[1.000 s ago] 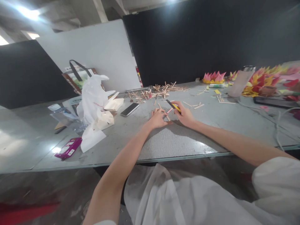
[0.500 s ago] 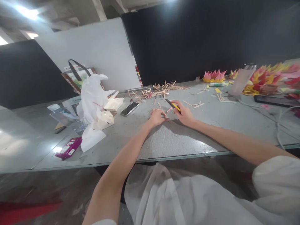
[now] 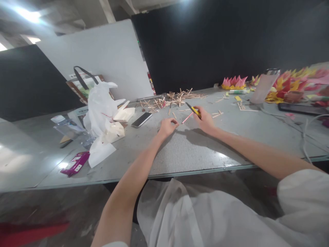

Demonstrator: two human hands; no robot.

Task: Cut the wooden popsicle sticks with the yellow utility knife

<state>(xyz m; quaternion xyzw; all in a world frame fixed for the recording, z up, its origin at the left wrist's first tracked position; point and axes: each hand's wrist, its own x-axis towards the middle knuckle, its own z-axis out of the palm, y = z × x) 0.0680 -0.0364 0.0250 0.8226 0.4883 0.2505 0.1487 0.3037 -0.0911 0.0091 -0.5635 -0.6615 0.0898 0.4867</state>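
Observation:
My right hand (image 3: 205, 120) is wrapped round a yellow and black utility knife (image 3: 194, 110), whose dark end points up and left. Under the knife lies a thin red-and-white pencil-like stick (image 3: 187, 118) on the table. My left hand (image 3: 168, 127) rests on the tabletop to the left of that stick, thumb and forefinger brought together. Whatever may be between those fingertips is too small to make out. Beyond both hands spreads a pile of thin wooden sticks (image 3: 181, 97), with a few short pieces (image 3: 218, 114) lying right of the knife.
On the grey table (image 3: 195, 154), a phone (image 3: 142, 119), white plastic bag (image 3: 99, 109), clear bottle (image 3: 69, 127) and purple case (image 3: 75, 163) are at left. A frosted bottle (image 3: 264, 87), paper lotus flowers (image 3: 233, 83) and a white cable (image 3: 305, 137) are at right.
My hands have moved apart: the left slightly left, the right slightly right with the knife. The brown sliver near my left fingertips no longer shows, and more of the red stick is visible.

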